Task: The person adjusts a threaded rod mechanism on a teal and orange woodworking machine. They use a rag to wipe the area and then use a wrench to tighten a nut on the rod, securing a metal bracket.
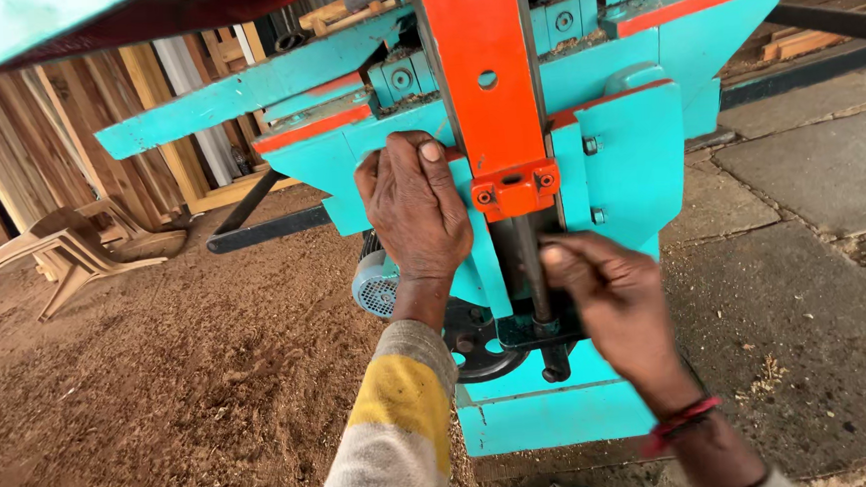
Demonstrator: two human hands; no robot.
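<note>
A turquoise woodworking machine (638, 151) with an orange upright guard (483, 70) fills the middle of the head view. My left hand (413, 207) lies flat against the machine's turquoise face, just left of the orange bracket (516, 188). My right hand (612, 298) reaches in from the lower right, fingertips at the dark vertical rod (533, 272) below the bracket. Whether the fingers grip the rod is unclear. A black handwheel (474, 346) sits below, partly hidden by my left forearm.
A small grey motor (373, 285) hangs at the machine's left side. Sawdust (161, 390) covers the ground to the left. An overturned plastic chair (68, 251) lies at far left before stacked planks (65, 126). Stone paving (814, 250) lies to the right.
</note>
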